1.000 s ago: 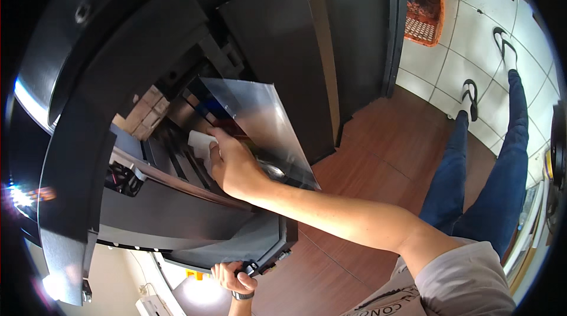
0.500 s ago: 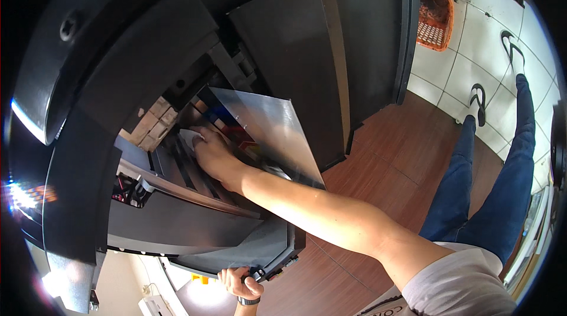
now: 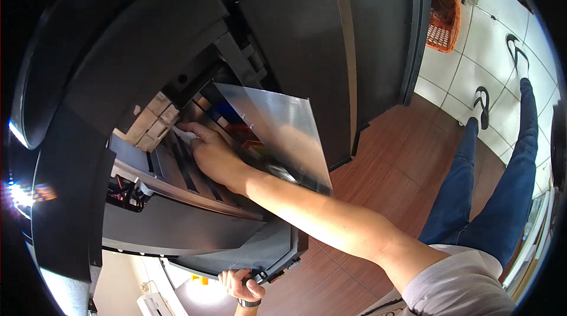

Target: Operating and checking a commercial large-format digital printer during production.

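Observation:
My right hand (image 3: 212, 153) reaches inside a large dark-grey machine (image 3: 147, 62). Its fingers are closed on a small white piece (image 3: 185, 135), perhaps cloth or paper, beside a cluster of beige blocks (image 3: 155, 122). Below the hand lie dark slats (image 3: 177, 165). A shiny metal flap (image 3: 283, 127) stands tilted open just above my forearm. My left hand (image 3: 241, 285), with a dark watch (image 3: 249, 302) on its wrist, has its fingers curled on the outer edge of a dark swung-out panel (image 3: 242, 251).
Tall dark panels (image 3: 307, 62) stand beyond the flap. Wires (image 3: 125, 192) show in a gap of the housing. An orange basket (image 3: 443, 20) sits on white tiles (image 3: 484, 68) at the upper right. My legs (image 3: 472, 198) stand at the right, near wooden flooring (image 3: 396, 145).
My right hand has shifted slightly toward the beige blocks with the white piece in its fingers. The view has moved a little; my left hand stays on the panel's edge.

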Available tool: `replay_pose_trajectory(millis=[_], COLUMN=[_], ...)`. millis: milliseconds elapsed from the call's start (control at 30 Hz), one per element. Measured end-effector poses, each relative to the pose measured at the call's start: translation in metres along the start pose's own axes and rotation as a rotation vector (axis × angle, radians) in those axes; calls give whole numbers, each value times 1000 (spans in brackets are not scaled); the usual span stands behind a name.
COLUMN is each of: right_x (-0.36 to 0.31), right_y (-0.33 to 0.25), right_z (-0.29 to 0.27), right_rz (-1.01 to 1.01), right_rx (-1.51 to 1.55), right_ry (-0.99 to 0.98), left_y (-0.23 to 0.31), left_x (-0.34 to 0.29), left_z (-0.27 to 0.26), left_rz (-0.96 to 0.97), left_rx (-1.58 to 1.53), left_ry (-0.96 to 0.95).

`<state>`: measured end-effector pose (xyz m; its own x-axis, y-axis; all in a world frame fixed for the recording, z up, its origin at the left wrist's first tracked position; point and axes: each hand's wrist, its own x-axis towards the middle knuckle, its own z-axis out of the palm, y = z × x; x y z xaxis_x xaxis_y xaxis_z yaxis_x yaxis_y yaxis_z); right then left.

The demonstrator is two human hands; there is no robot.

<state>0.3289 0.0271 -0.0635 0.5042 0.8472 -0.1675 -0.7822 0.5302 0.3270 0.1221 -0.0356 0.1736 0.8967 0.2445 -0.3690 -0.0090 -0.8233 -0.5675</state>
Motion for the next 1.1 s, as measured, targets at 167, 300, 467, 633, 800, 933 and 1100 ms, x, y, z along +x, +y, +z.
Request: replay_pose_trajectory(millis=[167,300,467,633,800,933,1100], right_x=[-9,-19,-27,-41,-46,-48,-51], right_y=[0,-3,4,-10,-10,-17,-19], right_z=[-7,-8,-8,-13,-16,-21,-25], right_rz=[-35,-108,-178,-115,-191,-203,-193], right_rx=[22,-132,-157,-129,-222,-231,-227], right_ry=[-65,-59,-28,-76,-83,-145,-166], left_y=[1,1,1,0,-1,0,2], left_x=[1,1,1,-2,-4,-5,2], left_z=[1,0,0,0,1,1,1], left_rz=[-1,-3,1,-30,-50,-57,7], left_rx=[-12,2,5,6,8,-7,15], left_ry=[8,12,18,18,27,27,20])
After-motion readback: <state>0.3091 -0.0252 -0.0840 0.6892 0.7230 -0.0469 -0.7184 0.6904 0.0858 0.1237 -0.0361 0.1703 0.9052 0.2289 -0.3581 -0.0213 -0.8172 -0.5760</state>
